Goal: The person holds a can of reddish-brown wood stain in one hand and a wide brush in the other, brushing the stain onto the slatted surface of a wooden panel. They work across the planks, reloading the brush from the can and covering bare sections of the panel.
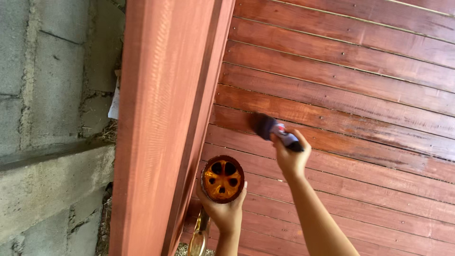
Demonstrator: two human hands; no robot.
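The left hand [223, 211] cups a small round container [222, 179] from below, fingers wrapped up around its rim, and the open mouth faces the camera. Inside it is an orange-brown liquid with several dark round patches across the surface; the rim is smeared with the same reddish stain. The container sits just right of the tall red-stained post [163, 123], nearly touching its edge.

Up and to the right of the container, the right hand [290, 159] is closed around the handle of a paintbrush [274, 130], gripping it firmly. The dark bristles press against the slatted wooden wall [360, 85], on a board that gleams wet. The boards run slanted across the view, with thin pale gaps and small nail heads between them.

Room is tight on the post side: the container and the left wrist are hemmed in against the post's edge. To the right of the brush the boards stretch wide and unobstructed. Left of the post stands a grey block wall [47, 95] with a ledge. Below the container, by the post's foot, something shiny and golden [199, 239] shows, too unclear to identify.
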